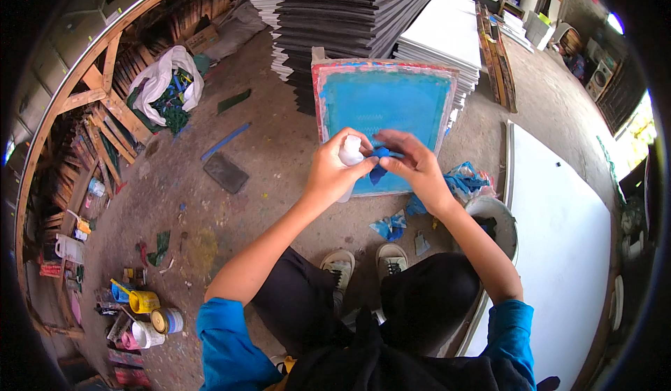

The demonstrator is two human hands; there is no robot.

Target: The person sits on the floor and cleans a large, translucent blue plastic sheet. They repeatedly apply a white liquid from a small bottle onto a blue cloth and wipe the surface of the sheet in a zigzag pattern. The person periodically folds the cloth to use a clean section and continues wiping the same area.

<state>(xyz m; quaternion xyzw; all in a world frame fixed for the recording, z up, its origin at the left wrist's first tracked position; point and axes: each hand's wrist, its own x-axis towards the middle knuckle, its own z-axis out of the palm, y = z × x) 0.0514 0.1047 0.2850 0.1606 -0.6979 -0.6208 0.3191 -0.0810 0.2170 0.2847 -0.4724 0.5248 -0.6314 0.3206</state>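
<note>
Blue cloth (378, 175) is hanging pinched between right hand (418, 169) thumb and fingers; the left hand (328, 167), fingers curled, is seemingly steadying a plastic bottle (351, 149) before the mesh screen (388, 104), probably leaning for access.

Left fingers (358, 171) around white bottle (351, 151); right fingers (402, 142) on blue cloth (377, 175)

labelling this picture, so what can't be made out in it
All in the head view:
Whitish bottle-like item: middle hidden by the left hand.
Blue piece: partly covered by the right hand.
Bucket: partly behind the right forearm.
Dark sheet stack: top cut off by the upper edge.
</note>
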